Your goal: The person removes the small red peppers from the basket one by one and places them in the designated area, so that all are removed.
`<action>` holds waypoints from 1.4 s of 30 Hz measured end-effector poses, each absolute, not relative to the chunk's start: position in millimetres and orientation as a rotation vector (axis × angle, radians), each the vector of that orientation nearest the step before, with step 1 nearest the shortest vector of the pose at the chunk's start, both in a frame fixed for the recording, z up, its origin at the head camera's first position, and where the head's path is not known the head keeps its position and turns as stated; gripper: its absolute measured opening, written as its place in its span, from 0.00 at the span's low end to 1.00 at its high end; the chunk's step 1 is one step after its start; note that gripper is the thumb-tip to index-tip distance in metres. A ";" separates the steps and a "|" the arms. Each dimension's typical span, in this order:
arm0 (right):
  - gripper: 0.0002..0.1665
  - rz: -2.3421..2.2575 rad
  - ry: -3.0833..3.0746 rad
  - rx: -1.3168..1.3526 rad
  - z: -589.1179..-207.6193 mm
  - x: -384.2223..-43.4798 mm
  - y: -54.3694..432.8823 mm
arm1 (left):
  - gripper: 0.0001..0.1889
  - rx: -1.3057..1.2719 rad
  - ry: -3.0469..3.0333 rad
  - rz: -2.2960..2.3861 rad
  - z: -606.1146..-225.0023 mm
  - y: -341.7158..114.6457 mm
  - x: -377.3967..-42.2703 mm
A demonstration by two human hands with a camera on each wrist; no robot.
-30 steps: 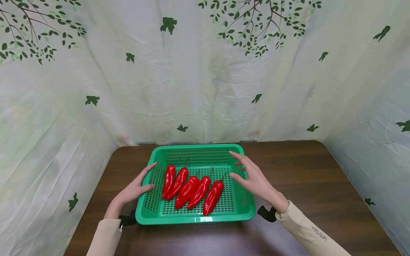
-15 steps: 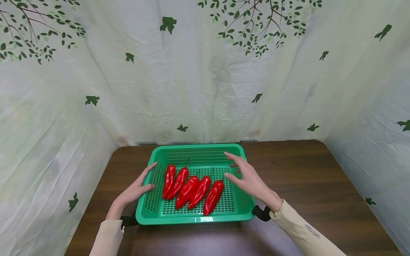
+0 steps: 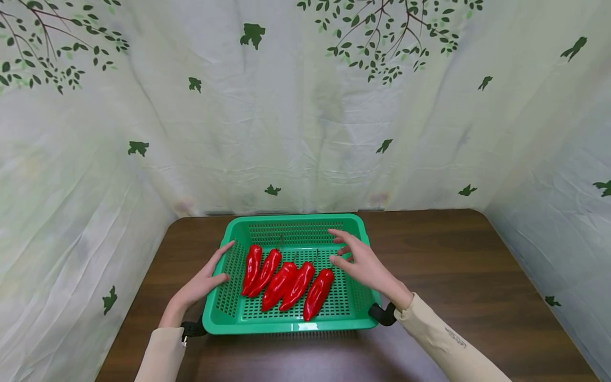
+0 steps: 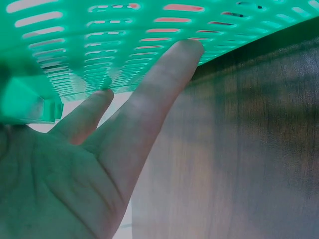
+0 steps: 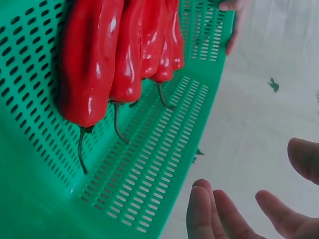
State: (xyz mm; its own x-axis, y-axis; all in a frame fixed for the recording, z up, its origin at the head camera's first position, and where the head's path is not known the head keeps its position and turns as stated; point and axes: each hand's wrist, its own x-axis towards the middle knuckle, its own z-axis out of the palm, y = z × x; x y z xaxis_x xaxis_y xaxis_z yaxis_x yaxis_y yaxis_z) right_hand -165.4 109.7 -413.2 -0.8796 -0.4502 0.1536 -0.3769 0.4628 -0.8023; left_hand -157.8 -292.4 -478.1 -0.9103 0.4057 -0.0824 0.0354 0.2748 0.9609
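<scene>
In the head view, a green plastic basket (image 3: 305,327) with slotted walls stands on the table, several glossy red peppers (image 3: 319,294) lying side by side in it. My left hand (image 3: 198,289) grips its left side, thumb and a finger over the rim. From the left wrist view, two extended fingers (image 4: 154,94) lie along the basket's slotted outside. Over the basket's right part hovers my right hand (image 3: 365,265), thumb and fingers apart and holding nothing. Its fingers (image 5: 229,219) are near the basket's wall in the right wrist view, where dark pepper stems (image 5: 82,152) show.
The brown wooden table (image 3: 444,276) extends right of the basket. Behind and at both sides hangs a pale cloth (image 3: 305,132) with printed leaves and branches. The basket's far rim lies close to the back cloth.
My right hand has moved left, further over the basket, toward the rightmost pepper's stem end. My left hand, the basket and the peppers stay in place.
</scene>
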 end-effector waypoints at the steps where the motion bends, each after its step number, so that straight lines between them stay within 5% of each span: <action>1: 0.36 -1.405 2.610 -0.726 -413.5 -166.6 109.0 | 0.39 0.400 2.235 1.678 -478.1 -292.2 -157.8; 42: 0.28 -1.286 2.381 -0.439 -443.6 -186.5 91.2 | 0.39 0.394 2.245 1.724 -481.1 -291.5 -156.6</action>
